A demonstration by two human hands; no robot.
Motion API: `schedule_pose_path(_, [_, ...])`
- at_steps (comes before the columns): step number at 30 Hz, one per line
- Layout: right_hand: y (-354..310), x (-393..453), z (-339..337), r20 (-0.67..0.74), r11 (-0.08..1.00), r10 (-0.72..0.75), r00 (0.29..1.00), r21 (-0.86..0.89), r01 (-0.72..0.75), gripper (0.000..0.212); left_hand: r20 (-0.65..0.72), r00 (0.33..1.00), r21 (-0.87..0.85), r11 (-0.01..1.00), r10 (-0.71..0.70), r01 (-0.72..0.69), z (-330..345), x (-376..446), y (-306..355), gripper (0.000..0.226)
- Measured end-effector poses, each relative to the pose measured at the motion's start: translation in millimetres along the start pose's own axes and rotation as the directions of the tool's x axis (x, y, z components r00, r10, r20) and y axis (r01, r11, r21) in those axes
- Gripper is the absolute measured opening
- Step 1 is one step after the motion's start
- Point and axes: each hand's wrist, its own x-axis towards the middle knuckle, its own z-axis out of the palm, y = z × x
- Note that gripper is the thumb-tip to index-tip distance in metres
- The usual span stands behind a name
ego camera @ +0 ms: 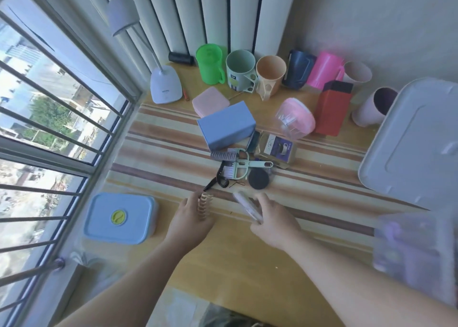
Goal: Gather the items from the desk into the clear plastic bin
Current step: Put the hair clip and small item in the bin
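My left hand (pixel 190 217) holds a tan toothed hair clip (pixel 204 206) above the striped desk mat (pixel 158 158). My right hand (pixel 272 221) grips a pale, flat, see-through item (pixel 247 206), blurred by motion. Just beyond both hands lies a pile of small things: a grey comb (pixel 223 156), a green cleaning brush (pixel 241 164), a black round disc (pixel 258 179), black hair ties (pixel 221 180) and a packet (pixel 277 149). The clear plastic bin (pixel 416 257) stands at the right edge, with purple things inside it.
A blue box (pixel 226 125), pink box (pixel 210 101), red box (pixel 333 109) and pink jar (pixel 296 118) stand farther back. Several cups line the wall. A grey lid (pixel 416 140) lies at right, a blue-lidded container (pixel 120 217) and white lamp (pixel 166 85) at left by the window.
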Motion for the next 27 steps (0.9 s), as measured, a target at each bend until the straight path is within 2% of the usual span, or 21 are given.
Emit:
schedule_pose_path(2, [5,-15,-12,0.08,0.932,0.096,0.992,0.343,-0.118,0.031,-0.016,1.0,0.005,1.0,0.019,-0.019,-1,-9,9,0.044])
schedule_pose_path(4, [12,-31,-23,0.132,0.804,0.147,0.98,0.561,-0.196,0.029,-0.007,1.0,-0.012,1.0,0.02,-0.02,1,-18,24,0.041])
schedule_pose_path(8, [32,-68,-55,0.103,0.77,0.071,0.992,0.627,-0.12,0.031,0.071,0.991,-0.015,0.994,0.111,-0.111,15,-40,68,0.038])
schedule_pose_path(10, [38,-86,-72,0.066,0.784,0.012,0.998,0.619,-0.051,0.024,0.079,0.98,-0.02,0.983,0.181,-0.18,21,-48,89,0.045])
schedule_pose_path(13, [63,-131,-101,-0.053,0.862,-0.025,0.998,0.504,0.048,0.061,0.052,0.953,-0.099,0.951,0.299,-0.293,41,-74,140,0.05])
schedule_pose_path(14, [75,-147,-110,-0.1,0.879,-0.036,0.994,0.471,0.079,0.065,0.033,0.944,-0.135,0.937,0.329,-0.322,48,-85,157,0.05])
schedule_pose_path(17, [121,-200,-138,-0.264,0.89,-0.061,0.963,0.423,0.173,0.058,-0.007,0.905,-0.079,0.902,0.425,-0.425,69,-122,212,0.051])
schedule_pose_path(19, [165,-238,-157,-0.401,0.893,-0.062,0.914,0.387,0.231,0.054,0.014,0.869,-0.038,0.868,0.495,-0.495,89,-148,247,0.055])
schedule_pose_path(21, [219,-272,-169,-0.509,0.901,-0.04,0.86,0.353,0.252,0.048,0.033,0.848,-0.088,0.846,0.53,-0.526,118,-169,278,0.047])
schedule_pose_path(23, [283,-299,-170,-0.573,0.926,0.046,0.819,0.332,0.18,0.043,0.025,0.84,-0.173,0.83,0.542,-0.53,151,-183,303,0.031])
schedule_pose_path(24, [315,-310,-167,-0.579,0.937,0.113,0.807,0.331,0.107,0.042,0.017,0.841,-0.225,0.822,0.541,-0.524,167,-190,314,0.034])
schedule_pose_path(27, [396,-336,-153,-0.449,0.933,0.323,0.833,0.3,-0.199,0.054,0.009,0.839,-0.276,0.808,0.543,-0.52,209,-204,335,0.043])
